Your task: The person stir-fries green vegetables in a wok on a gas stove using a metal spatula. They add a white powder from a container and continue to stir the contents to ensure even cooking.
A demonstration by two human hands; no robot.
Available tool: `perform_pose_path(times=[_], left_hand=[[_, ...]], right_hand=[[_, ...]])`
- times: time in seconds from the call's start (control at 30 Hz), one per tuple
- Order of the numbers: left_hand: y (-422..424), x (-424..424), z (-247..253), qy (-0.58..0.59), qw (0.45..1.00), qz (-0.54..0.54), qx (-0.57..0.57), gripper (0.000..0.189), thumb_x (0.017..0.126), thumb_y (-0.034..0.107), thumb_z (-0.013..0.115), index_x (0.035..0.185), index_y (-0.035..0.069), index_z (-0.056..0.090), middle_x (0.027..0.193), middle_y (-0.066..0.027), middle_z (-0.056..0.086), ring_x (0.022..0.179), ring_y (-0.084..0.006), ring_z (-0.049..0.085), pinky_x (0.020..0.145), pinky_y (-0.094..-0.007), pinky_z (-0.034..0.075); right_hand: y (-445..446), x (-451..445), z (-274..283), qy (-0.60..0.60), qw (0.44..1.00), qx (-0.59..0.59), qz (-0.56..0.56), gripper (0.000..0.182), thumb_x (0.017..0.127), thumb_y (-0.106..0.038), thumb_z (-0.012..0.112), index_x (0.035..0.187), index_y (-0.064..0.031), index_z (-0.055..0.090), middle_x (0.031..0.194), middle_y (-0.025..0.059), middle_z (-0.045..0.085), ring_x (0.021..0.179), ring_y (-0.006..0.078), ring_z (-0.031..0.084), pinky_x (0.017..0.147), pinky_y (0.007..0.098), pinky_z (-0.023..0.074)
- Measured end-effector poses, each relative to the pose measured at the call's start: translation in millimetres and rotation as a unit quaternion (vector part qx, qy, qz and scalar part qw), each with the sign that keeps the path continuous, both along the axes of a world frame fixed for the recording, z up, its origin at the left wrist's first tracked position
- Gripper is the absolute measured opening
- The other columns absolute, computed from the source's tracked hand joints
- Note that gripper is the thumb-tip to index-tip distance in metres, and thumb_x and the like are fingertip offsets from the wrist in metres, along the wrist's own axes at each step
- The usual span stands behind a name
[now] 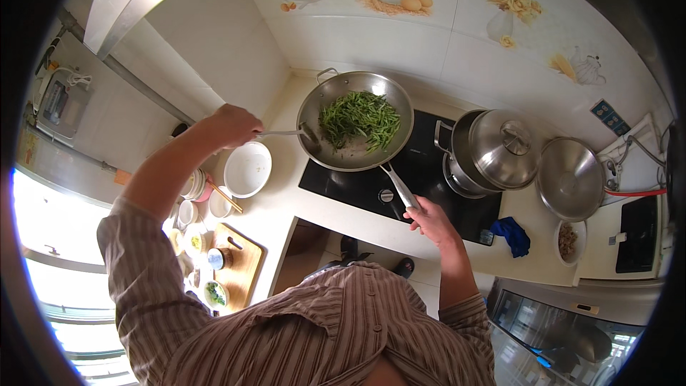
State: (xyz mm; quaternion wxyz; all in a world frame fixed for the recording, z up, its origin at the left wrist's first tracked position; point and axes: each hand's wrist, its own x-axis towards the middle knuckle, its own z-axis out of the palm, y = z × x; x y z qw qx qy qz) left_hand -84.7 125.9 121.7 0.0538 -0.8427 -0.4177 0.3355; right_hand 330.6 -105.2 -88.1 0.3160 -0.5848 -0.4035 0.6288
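A stainless steel wok [358, 160] sits over the left part of the black cooktop [351, 187], and its far rim has a small loop handle. Chopped green vegetable pieces [360, 118], perhaps cut green beans, are heaped inside it. My right hand [430, 221] grips the wok's long metal handle [399, 185]. In my left hand [236, 124] is the handle of a metal spatula or ladle [281, 133]; its head rests against the inner left side of the wok, beside the greens. Below my left hand stands a white bowl [247, 170] with a few specks in it.
A lidded steel pot [504, 150] occupies the cooktop's right side, near a large steel lid or pan [571, 179]. A blue cloth [513, 237] and a bowl of chopped food [568, 241] lie at right. At left are chopsticks [225, 198], small bowls and a wooden cutting board [247, 262].
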Motion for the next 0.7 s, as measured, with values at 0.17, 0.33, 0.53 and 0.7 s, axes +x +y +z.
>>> perform_pose_path(times=[0.17, 0.33, 0.53, 0.7], left_hand=[[23, 38, -44, -0.021, 0.999, 0.029, 0.009, 0.026, 0.098, 0.030, 0.053, 0.116, 0.018, 0.068, 0.106, -0.0044, 0.071, 0.104, -0.0270, 0.066, 0.088, -0.0435, 0.052], [-3, 22, 5, -0.024, 0.999, 0.040, -0.028, 0.023, 0.097, 0.027, 0.057, 0.112, 0.016, 0.069, 0.107, -0.0020, 0.070, 0.108, -0.0236, 0.064, 0.085, -0.0439, 0.053], [-39, 38, 9, -0.078, 0.986, 0.052, -0.139, 0.032, 0.099, 0.031, 0.053, 0.126, 0.018, 0.065, 0.117, -0.0065, 0.069, 0.113, -0.0262, 0.063, 0.096, -0.0431, 0.049], [-42, 92, -72, -0.161, 0.976, 0.080, -0.127, 0.040, 0.099, 0.030, 0.051, 0.136, 0.015, 0.056, 0.126, -0.0132, 0.064, 0.119, -0.0321, 0.058, 0.098, -0.0446, 0.047]], right_hand=[[2, -3, 1, 0.003, 1.000, 0.009, -0.004, 0.046, 0.097, -0.026, 0.061, 0.140, -0.0111, 0.054, 0.094, 0.0024, 0.067, 0.067, 0.0069, 0.059, 0.051, 0.0213, 0.0401], [1, 2, -8, 0.013, 1.000, 0.007, -0.002, 0.047, 0.098, -0.027, 0.061, 0.141, -0.0103, 0.053, 0.095, 0.0029, 0.066, 0.068, 0.0070, 0.059, 0.050, 0.0212, 0.0400], [1, 1, 3, 0.000, 1.000, 0.000, 0.012, 0.046, 0.099, -0.026, 0.059, 0.141, -0.0097, 0.052, 0.099, 0.0034, 0.067, 0.069, 0.0077, 0.060, 0.054, 0.0220, 0.0419], [3, -1, 5, -0.008, 1.000, 0.000, 0.012, 0.046, 0.098, -0.026, 0.060, 0.141, -0.0099, 0.053, 0.098, 0.0036, 0.068, 0.068, 0.0075, 0.060, 0.054, 0.0219, 0.0418]])
